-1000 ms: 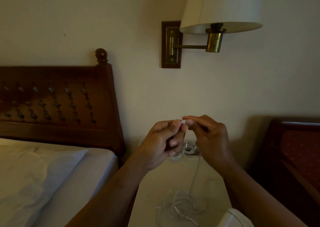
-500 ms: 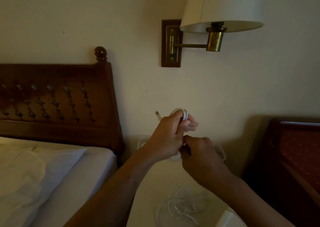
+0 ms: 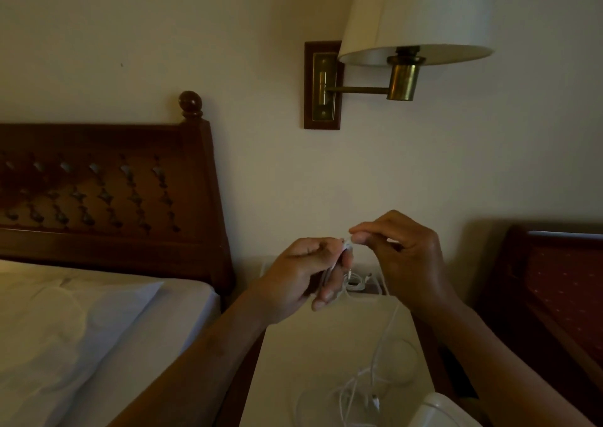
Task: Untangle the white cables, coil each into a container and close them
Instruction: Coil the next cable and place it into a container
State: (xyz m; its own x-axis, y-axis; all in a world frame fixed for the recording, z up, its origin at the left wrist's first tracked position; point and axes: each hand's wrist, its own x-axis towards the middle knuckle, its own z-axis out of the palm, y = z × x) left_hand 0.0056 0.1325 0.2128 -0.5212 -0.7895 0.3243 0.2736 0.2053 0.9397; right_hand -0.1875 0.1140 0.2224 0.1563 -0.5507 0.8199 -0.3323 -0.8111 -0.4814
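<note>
Head view: left hand (image 3: 293,280) and right hand (image 3: 403,257) pinch one white cable (image 3: 391,320); tangle (image 3: 354,387) at nightstand's (image 3: 310,345) near edge, plenty left, I'd say.

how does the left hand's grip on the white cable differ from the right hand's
The left hand sits lower than the right hand. The left hand's fingers curl down round the white cable; the right hand pinches it between thumb and fingertip. Both hold it above the nightstand.
</note>
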